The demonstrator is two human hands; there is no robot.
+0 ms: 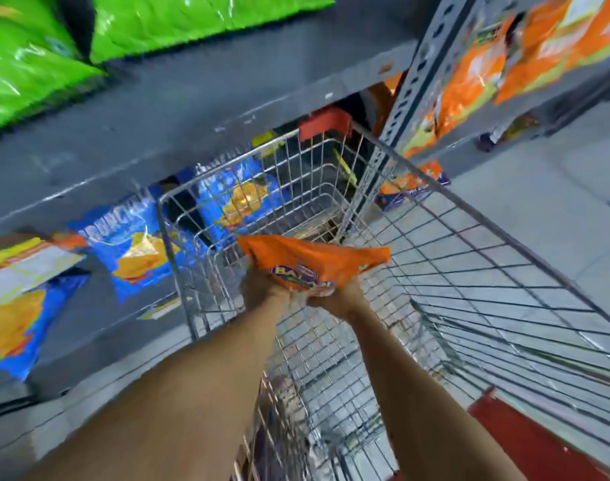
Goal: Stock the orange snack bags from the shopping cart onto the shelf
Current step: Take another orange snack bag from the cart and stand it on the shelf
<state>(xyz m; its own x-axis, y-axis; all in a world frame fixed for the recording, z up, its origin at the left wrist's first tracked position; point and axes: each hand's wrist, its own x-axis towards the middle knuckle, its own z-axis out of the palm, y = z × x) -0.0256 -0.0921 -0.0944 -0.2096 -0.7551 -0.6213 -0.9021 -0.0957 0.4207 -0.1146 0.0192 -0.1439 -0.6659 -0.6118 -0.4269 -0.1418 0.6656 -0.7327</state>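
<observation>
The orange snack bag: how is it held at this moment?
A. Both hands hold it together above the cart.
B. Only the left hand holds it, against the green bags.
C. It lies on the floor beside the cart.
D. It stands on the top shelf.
A: the orange snack bag is gripped from below by the left hand and the right hand, over the wire shopping cart.

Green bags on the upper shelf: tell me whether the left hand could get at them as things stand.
Probably not right away. The left hand shares a grip on the orange snack bag with the right hand over the cart; the green bags sit unobstructed above.
</observation>
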